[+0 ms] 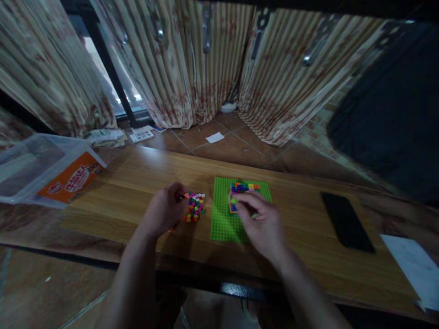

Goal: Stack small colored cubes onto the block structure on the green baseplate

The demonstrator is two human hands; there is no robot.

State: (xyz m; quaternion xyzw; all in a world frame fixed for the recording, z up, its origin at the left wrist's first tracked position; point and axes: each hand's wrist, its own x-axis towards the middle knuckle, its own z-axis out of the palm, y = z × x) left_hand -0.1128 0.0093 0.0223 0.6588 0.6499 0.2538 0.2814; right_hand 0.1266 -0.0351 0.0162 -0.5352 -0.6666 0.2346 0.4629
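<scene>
On the wooden table lies a green studded baseplate (221, 224) with small colourful bricks (245, 187) fixed near its upper middle. My right hand (262, 219) is over the plate, thumb and forefinger pinched on a small yellow-green brick (234, 201) at the left side of the built bricks. Whether that brick touches the plate I cannot tell. Left of the plate is a loose pile of mixed-colour bricks (195, 208). My left hand (166, 208) rests at the pile's left edge with its fingers curled together; what they hold, if anything, is hidden.
A clear plastic box (51, 151) with an orange label stands at the table's left end. A black phone (346, 221) lies on the right, and a white sheet of paper (411, 265) sits at the right edge. Striped curtains (219, 68) hang behind the table.
</scene>
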